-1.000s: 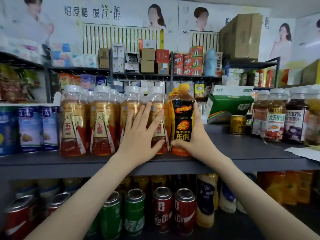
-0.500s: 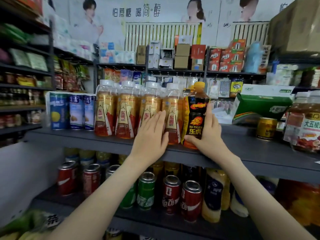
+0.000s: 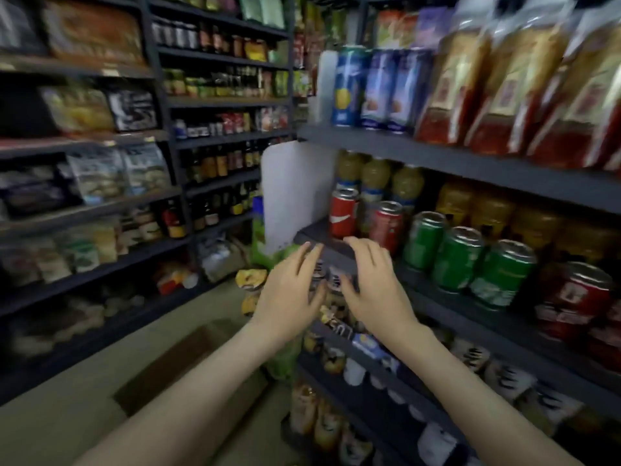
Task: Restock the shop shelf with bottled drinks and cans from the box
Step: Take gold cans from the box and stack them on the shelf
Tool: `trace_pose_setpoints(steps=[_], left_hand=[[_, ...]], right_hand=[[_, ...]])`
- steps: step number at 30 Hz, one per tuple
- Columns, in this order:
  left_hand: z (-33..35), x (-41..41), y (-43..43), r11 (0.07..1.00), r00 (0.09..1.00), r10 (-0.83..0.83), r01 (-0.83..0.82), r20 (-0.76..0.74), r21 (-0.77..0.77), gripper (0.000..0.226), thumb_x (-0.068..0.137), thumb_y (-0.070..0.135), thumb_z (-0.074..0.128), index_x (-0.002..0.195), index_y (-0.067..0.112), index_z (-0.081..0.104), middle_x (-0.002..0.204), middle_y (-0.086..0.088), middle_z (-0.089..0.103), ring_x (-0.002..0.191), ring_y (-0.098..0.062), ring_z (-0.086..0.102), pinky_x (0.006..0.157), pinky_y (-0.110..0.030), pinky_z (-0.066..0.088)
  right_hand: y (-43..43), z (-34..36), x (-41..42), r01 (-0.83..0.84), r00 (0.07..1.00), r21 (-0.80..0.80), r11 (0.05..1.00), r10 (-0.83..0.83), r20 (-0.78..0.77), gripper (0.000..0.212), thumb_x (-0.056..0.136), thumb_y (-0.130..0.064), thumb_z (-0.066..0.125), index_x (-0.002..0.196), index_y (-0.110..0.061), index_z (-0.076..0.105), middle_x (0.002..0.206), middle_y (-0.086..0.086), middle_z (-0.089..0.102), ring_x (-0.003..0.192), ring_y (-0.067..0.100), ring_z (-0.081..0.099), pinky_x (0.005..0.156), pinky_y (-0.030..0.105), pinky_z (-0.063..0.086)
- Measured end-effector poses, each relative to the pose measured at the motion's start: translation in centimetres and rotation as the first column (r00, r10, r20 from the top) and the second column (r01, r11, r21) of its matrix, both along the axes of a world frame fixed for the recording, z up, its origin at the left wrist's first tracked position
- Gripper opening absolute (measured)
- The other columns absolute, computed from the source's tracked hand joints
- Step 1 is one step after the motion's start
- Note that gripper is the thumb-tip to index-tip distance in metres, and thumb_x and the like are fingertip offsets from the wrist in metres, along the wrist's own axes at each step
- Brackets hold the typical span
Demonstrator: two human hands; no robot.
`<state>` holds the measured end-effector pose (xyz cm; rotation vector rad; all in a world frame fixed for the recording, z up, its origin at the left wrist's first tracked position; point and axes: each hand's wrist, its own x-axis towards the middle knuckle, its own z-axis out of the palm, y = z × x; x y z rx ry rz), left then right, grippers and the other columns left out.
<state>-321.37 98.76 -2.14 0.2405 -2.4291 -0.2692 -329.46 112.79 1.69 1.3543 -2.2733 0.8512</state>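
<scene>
Left hand (image 3: pixel 289 297) and right hand (image 3: pixel 373 290) hover at the shelf (image 3: pixel 332 251), grip open (nothing held). The box (image 3: pixel 174 368) sits at seven o'clock. The cans (image 3: pixel 457 260) at three o'clock look stiff, slick and weighty: hold mid-body.

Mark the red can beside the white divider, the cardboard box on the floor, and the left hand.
red can (image 3: pixel 342 215): head view, its label.
cardboard box (image 3: pixel 188 354): head view, visible brown surface.
left hand (image 3: pixel 289 294): head view, back of hand.
</scene>
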Motion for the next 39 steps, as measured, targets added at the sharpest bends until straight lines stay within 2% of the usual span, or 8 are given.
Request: trace_pose_setpoints(steps=[4,10,19,23,30,33,35,39], left_hand=[[-4.2,7.5,-9.4,0.983,0.972,0.18,-0.184,0.152,0.007,0.054,0.087,0.032,0.055,0.134,0.006,0.052,0.134,-0.017,0.055,0.117,-0.033,0.058,0.09,-0.04,0.051],[-9.7,16.6,-21.1,0.925,0.886,0.33,-0.372,0.327,0.074,0.056,0.092,0.032,0.055,0.143,0.012,0.041,0.145,-0.016,0.043,0.132,-0.031,0.044,0.106,-0.04,0.038],[-17.9,18.5,-32.8,0.872,0.743,0.283,-0.463,0.606,0.16,0.055,0.099,0.033,0.04,0.151,0.023,0.023,0.156,-0.005,0.026,0.137,-0.024,0.033,0.112,-0.034,0.029],[-23.6,17.8,-38.2,0.814,0.646,0.247,-0.543,0.723,0.208,0.052,0.1,0.031,0.037,0.15,0.027,0.024,0.158,-0.003,0.022,0.139,-0.024,0.031,0.11,-0.035,0.03],[-37.0,17.0,-46.8,0.612,0.486,0.145,-0.729,0.862,0.308,0.058,0.098,0.024,0.039,0.151,0.028,0.016,0.159,-0.002,0.012,0.136,-0.024,0.033,0.108,-0.031,0.029],[-45.3,16.8,-49.5,0.547,0.448,0.111,-0.773,0.887,0.322,0.059,0.096,0.022,0.044,0.151,0.028,0.022,0.157,-0.006,0.02,0.137,-0.025,0.033,0.11,-0.035,0.03],[-51.6,16.6,-50.8,0.529,0.433,0.104,-0.787,0.895,0.319,0.059,0.091,0.015,0.051,0.147,0.025,0.034,0.152,-0.011,0.034,0.133,-0.031,0.042,0.107,-0.042,0.037],[-64.9,16.0,-51.1,0.588,0.356,-0.041,-0.747,0.934,0.311,0.06,0.072,0.009,0.063,0.131,0.019,0.058,0.135,-0.016,0.056,0.111,-0.036,0.061,0.088,-0.045,0.051]], right_hand=[[-11.4,-4.9,3.5,-0.132,0.989,0.15,0.98,0.119,0.093,0.056,0.093,-0.02,0.055,0.144,-0.009,0.034,0.14,0.008,0.04,0.131,0.025,0.034,0.104,0.037,0.039],[-25.9,-11.6,8.6,-0.256,0.958,0.311,0.915,0.199,0.205,0.062,0.092,-0.021,0.056,0.147,-0.014,0.028,0.143,0.007,0.034,0.133,0.026,0.032,0.104,0.036,0.036],[-37.4,-21.4,8.8,-0.269,0.943,0.502,0.822,0.12,0.31,0.064,0.093,-0.021,0.054,0.148,-0.017,0.022,0.144,0.007,0.033,0.132,0.026,0.032,0.105,0.036,0.034],[-42.4,-27.7,6.3,-0.31,0.927,0.571,0.76,0.106,0.361,0.064,0.09,-0.01,0.054,0.148,-0.023,0.028,0.143,0.008,0.035,0.129,0.027,0.032,0.106,0.036,0.033],[-50.9,-43.1,3.1,-0.461,0.861,0.751,0.473,0.034,0.507,0.081,0.092,-0.009,0.054,0.151,-0.034,0.005,0.154,0.003,0.019,0.14,0.021,0.021,0.108,0.028,0.03],[-54.0,-51.6,1.8,-0.509,0.831,0.79,0.341,-0.043,0.554,0.084,0.092,-0.015,0.056,0.15,-0.038,0.0,0.155,0.002,0.018,0.143,0.023,0.017,0.112,0.035,0.03],[-55.6,-57.9,1.1,-0.547,0.797,0.777,0.313,-0.088,0.597,0.082,0.093,-0.015,0.055,0.148,-0.038,-0.001,0.152,0.008,0.024,0.14,0.026,0.024,0.111,0.037,0.031],[-58.1,-71.3,-0.2,-0.483,0.752,0.752,0.448,-0.227,0.618,0.073,0.091,-0.004,0.05,0.151,-0.022,0.013,0.152,0.017,0.024,0.13,0.032,0.04,0.107,0.038,0.034]])
